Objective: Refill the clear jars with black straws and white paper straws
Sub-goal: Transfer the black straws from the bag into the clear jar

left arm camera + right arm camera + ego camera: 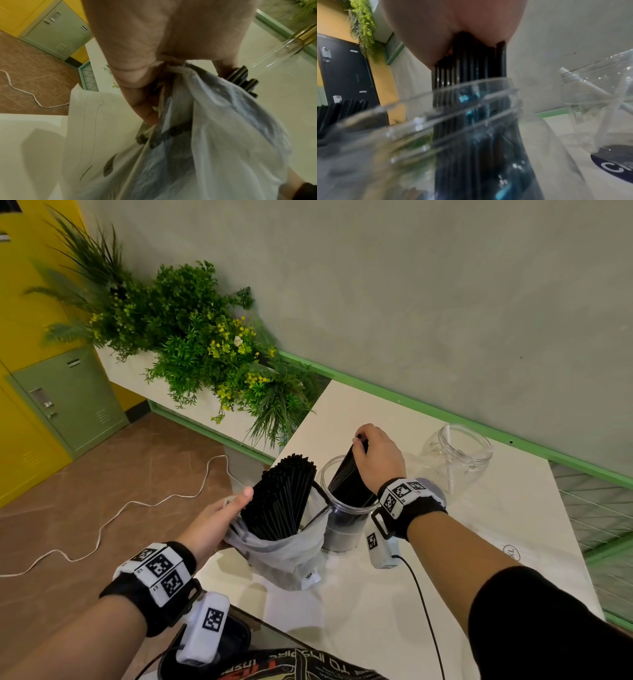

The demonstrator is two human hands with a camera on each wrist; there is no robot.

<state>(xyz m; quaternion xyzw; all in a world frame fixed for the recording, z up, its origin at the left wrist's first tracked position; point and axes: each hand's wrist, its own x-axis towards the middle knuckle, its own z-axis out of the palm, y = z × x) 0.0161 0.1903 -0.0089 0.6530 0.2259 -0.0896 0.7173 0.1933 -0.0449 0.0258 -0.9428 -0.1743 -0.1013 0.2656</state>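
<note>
A thin white plastic bag (284,556) stands on the white table (376,611), and a big bundle of black straws (281,498) sticks out of it. My left hand (219,518) grips the bag's left edge (173,70). Right of the bag stands a clear jar (342,515) with a smaller bunch of black straws (349,474) inside it. My right hand (376,457) holds that bunch by its top ends (471,60) above the jar's rim (453,92). A second clear jar (455,453) further right holds a single white paper straw (590,88).
A planter box of green foliage (191,337) stands past the table's left end. A white cable (102,525) trails over the brown tiled floor. A green locker (68,398) stands by the yellow wall. A grey wall with a green ledge (445,412) runs behind the table.
</note>
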